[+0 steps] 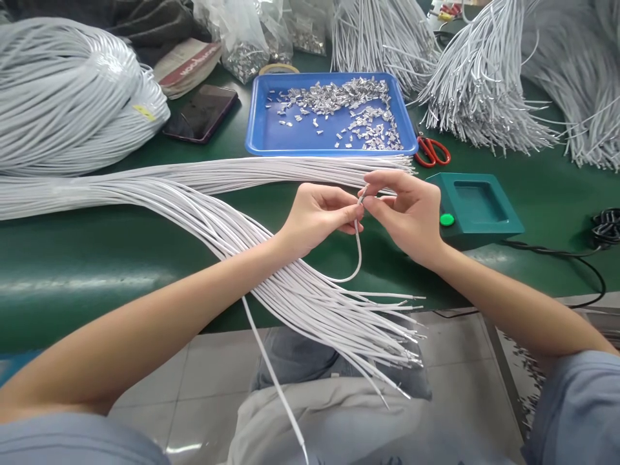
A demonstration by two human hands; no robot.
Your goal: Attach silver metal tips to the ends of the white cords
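My left hand [317, 216] is closed in a pinch on a white wire [359, 248], just below its end. The wire hangs down from my fingers and curves back left into a loose bundle of white wires [310, 294]. Thumb and fingers of my right hand [409, 216] meet at the tip of the same wire, touching the left fingertips. Something small and metallic shows at that tip, but my fingers partly hide it. The bundle lies under my left forearm, its stripped ends hanging over the table's front edge above my lap.
Behind my hands, a blue tray [259, 129] holds many small metal pieces. Red-handled scissors [433, 152] and a green device [484, 206] with a cord lie right. A phone [202, 113], a large cable coil [72, 97], metal-filled bags [245, 55] and wire bundles [489, 77] surround the tray.
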